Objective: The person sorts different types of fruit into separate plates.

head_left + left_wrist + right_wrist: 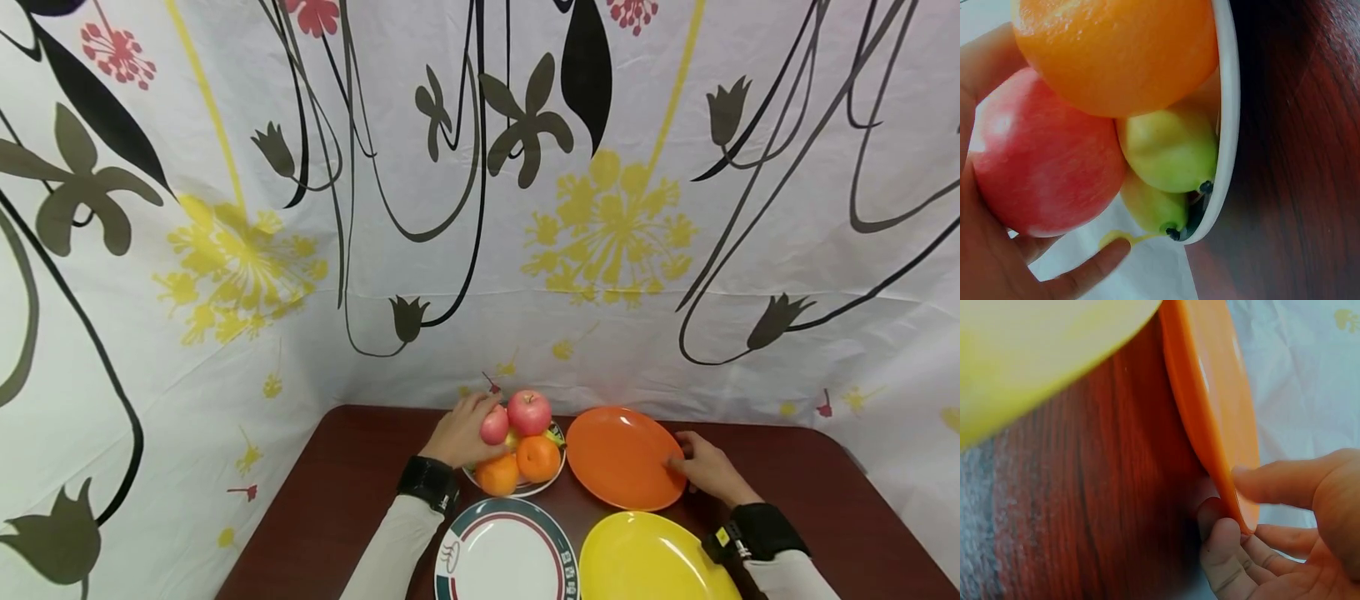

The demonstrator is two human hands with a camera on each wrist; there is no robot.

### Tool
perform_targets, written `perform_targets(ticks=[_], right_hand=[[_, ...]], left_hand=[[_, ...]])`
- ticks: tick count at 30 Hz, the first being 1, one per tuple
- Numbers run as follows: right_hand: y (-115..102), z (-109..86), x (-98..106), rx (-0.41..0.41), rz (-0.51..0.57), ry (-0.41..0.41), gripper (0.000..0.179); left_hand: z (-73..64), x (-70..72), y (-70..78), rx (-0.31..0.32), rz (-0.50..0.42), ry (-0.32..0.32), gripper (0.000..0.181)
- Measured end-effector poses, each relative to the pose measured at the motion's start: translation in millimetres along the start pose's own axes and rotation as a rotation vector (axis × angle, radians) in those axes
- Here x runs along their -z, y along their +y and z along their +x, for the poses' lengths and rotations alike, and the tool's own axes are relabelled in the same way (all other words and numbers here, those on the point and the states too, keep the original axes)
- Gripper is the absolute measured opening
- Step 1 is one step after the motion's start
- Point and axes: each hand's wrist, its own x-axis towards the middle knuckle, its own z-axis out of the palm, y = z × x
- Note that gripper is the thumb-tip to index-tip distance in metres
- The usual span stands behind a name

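Observation:
My left hand curls round a red apple at the left side of the fruit bowl. In the left wrist view thumb and fingers lie on either side of that apple, which rests against an orange and green-tipped bananas. A second apple and two oranges share the bowl. My right hand pinches the right rim of an orange plate. Its thumb lies on top of the rim and the fingers underneath, as the right wrist view shows.
In front of the bowl lies a white plate with a green and red patterned border. A yellow plate sits beside it, under the right wrist. The dark wooden table ends against a hanging floral cloth.

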Motion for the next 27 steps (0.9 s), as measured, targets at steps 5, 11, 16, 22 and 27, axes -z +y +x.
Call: perform_targets(ticks=[5,11,16,22,27], right_hand=[[0.9,0.4,-0.6,0.002,-0.006,0.014,0.061],[1.1,1.4,-0.4,-0.002,-0.019,0.015,0.061],[2.7,1.8,0.5,-0.002,-0.011,0.013,0.062],[3.5,2.3,0.6,0.000,-0.013,0.014,0.061],[2.1,3.6,-0.9,0.006,-0.012,0.008,0.060]], left_hand=[[4.5,-2.2,0.8,0.014,-0.031,0.002,0.090],[7.6,-4.4,1.3,0.072,-0.064,-0.028,0.091],[7.5,1.2,1.4,0.075,-0.074,-0.022,0.094],[8.0,23.8,6.8,0.059,-0.083,0.059,0.080],[20.1,55.0,39.5,-0.036,-0.086,0.137,0.075]])
